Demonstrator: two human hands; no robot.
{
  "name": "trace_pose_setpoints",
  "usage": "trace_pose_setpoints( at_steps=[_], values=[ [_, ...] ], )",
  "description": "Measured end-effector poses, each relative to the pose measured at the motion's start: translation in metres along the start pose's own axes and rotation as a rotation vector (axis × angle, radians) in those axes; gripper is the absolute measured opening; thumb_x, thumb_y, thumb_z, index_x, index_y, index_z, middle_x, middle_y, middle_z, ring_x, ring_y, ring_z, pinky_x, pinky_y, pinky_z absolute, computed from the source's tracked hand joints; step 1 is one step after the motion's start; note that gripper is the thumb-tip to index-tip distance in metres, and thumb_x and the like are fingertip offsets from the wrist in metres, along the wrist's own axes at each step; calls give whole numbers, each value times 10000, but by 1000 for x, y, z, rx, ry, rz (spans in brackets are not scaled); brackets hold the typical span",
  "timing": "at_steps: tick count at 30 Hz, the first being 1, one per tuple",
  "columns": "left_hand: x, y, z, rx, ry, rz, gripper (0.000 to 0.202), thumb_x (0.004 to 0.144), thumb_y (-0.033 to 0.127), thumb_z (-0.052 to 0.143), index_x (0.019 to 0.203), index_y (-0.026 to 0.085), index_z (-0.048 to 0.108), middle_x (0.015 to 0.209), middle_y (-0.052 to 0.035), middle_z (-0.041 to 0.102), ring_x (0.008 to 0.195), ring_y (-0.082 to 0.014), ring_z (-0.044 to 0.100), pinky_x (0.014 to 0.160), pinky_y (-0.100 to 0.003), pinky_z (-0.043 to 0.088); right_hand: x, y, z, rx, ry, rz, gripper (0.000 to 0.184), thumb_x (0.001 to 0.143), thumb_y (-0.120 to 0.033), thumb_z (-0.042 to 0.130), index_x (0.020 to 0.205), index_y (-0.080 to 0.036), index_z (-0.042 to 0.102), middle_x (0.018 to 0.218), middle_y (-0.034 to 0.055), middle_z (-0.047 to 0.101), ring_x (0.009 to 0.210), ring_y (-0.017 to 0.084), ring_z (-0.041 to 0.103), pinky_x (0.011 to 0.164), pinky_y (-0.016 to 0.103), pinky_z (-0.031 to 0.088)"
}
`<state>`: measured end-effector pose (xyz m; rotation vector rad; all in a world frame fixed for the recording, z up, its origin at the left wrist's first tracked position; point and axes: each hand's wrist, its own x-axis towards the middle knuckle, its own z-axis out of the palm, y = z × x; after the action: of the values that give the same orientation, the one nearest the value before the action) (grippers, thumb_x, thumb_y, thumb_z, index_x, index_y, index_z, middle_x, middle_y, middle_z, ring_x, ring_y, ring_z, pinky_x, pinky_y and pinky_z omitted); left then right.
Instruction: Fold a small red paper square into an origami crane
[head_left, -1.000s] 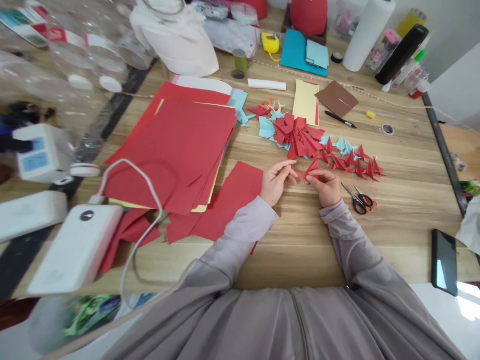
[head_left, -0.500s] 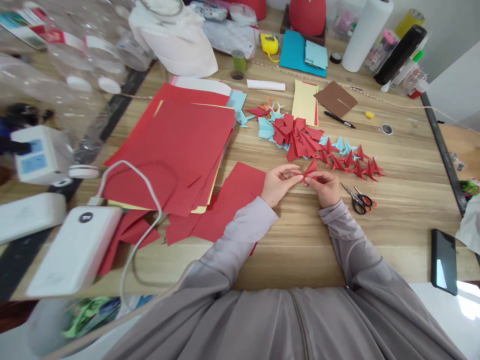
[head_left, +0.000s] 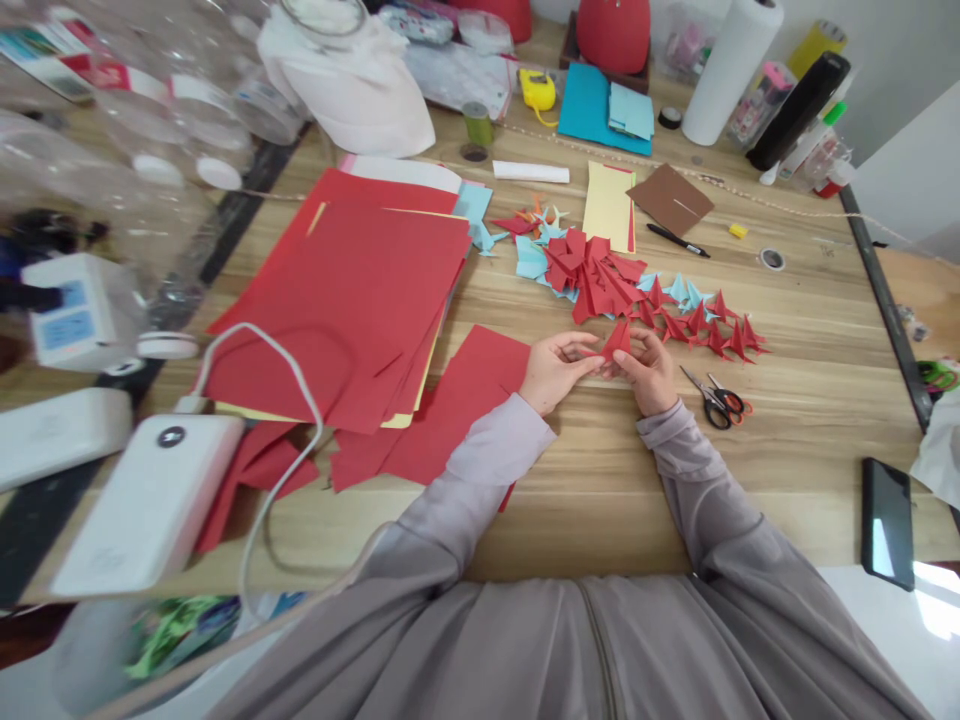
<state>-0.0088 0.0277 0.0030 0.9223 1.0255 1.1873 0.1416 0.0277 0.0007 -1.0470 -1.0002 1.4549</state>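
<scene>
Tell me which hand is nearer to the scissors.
Right. The right hand lies beside the scissors, not touching them; the left hand is farther, on the other side of the folded red paper both hold.

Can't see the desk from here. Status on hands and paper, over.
Left hand and right hand both pinch one red fold. Pile of red and blue folds just beyond. Scissors lie right of right hand, apart.
</scene>
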Motion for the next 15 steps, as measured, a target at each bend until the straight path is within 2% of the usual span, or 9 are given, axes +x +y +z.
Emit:
trace_pose_setpoints(
  at_steps=[2,5,9,15],
  values=[
    [0,1,0,-3,4,3,398,541,279,816,885,133,681,657,-6,681,547,-112,622,580,-259,507,0,1,0,-92,-23,-27,311,652,-433,776,785,-201,617,599,-21,674,521,130,618,555,280,531],
    [-1,3,0,3,2,12,404,552,289,810,901,134,680,682,-16,692,577,-123,636,616,-277,522,0,0,0,-212,-22,-57,307,686,-471,737,643,-180,651,578,2,663,517,118,598,556,271,518],
    [-1,3,0,41,-40,-14,428,554,279,802,935,131,673,709,-31,704,615,-136,652,646,-287,526,-1,-2,1,-266,-20,-52,350,667,-521,731,617,-183,654,568,7,667,507,122,590,546,277,517],
    [-1,2,0,88,-30,-15,408,557,250,781,934,130,682,652,-1,662,565,-109,610,580,-247,483,-2,-5,4,-270,-21,-24,356,649,-520,744,616,-176,655,558,5,664,501,119,589,548,275,521]
  ],
)
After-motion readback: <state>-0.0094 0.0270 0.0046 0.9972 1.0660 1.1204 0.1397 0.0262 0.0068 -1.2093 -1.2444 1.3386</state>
